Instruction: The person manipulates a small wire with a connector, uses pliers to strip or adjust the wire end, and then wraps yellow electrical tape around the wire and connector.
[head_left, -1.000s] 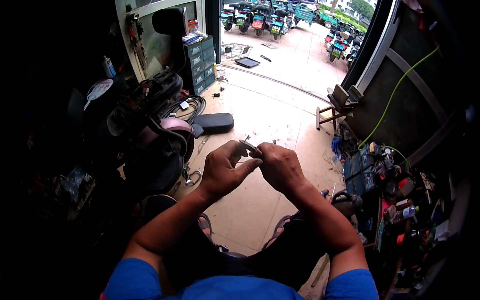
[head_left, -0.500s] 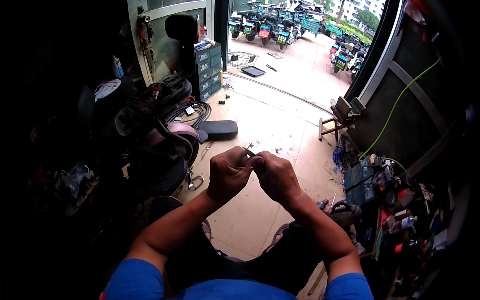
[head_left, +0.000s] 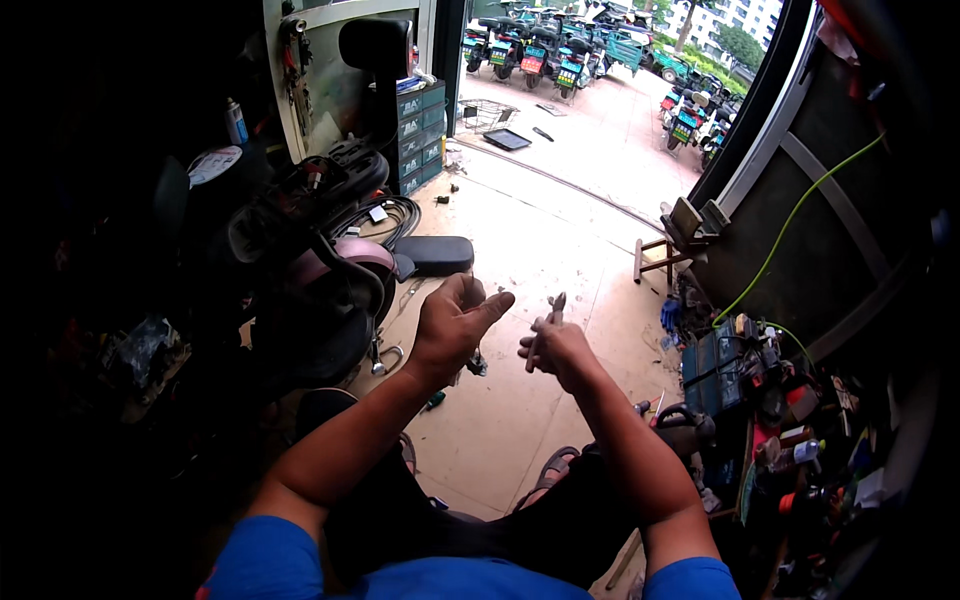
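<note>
My left hand (head_left: 455, 330) is closed, thumb on top, on something I cannot make out. A small dark metal piece (head_left: 478, 364) shows just below it; whether it hangs from the hand is unclear. My right hand (head_left: 560, 355), a little to the right and apart, has its fingers curled around a slender grey tool (head_left: 556, 310), perhaps pliers, tilted upright. A small green object (head_left: 435, 400) shows beneath my left forearm, above the tiled floor (head_left: 510, 430) or on it; I cannot tell which.
A pink-and-black scooter (head_left: 345, 265) stands at left, with a black seat (head_left: 435, 255) beside it. A folding stool (head_left: 665, 250), toolboxes (head_left: 710, 365) and clutter line the right door. Stacked boxes (head_left: 420, 130) are by the doorway; parked scooters (head_left: 570, 65) stand outside.
My hands, together earlier over a small piece, have moved apart: the left slightly up and left, the right to the right with the tool. Small dark and green items now show below the left hand.
</note>
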